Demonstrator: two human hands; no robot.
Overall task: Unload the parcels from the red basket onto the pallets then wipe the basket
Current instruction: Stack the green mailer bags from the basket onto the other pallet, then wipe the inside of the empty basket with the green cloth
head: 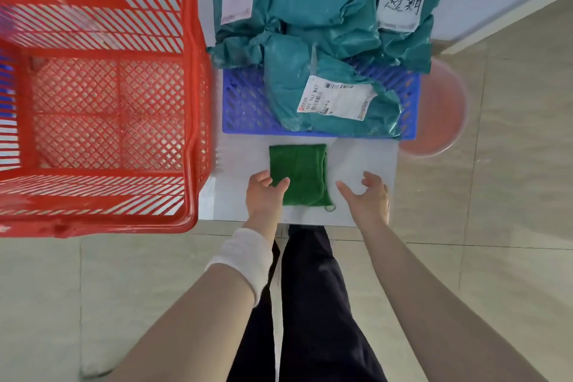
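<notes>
The red basket (192, 71) stands on the left with nothing inside its mesh floor. Several teal parcels (325, 25) with white labels lie on the blue pallet (245, 105) straight ahead. A folded green cloth (302, 170) rests on a white board (366, 152) just in front of the pallet. My left hand (263, 192) grips the cloth's near left edge, thumb on top. My right hand (366, 192) hovers to the right of the cloth with fingers spread, touching nothing.
A pink round basin (440, 121) sits on the floor at the pallet's right end. A pale wall runs along the upper right. Beige floor tiles (496, 226) surround the board, and my dark trouser legs stand below it.
</notes>
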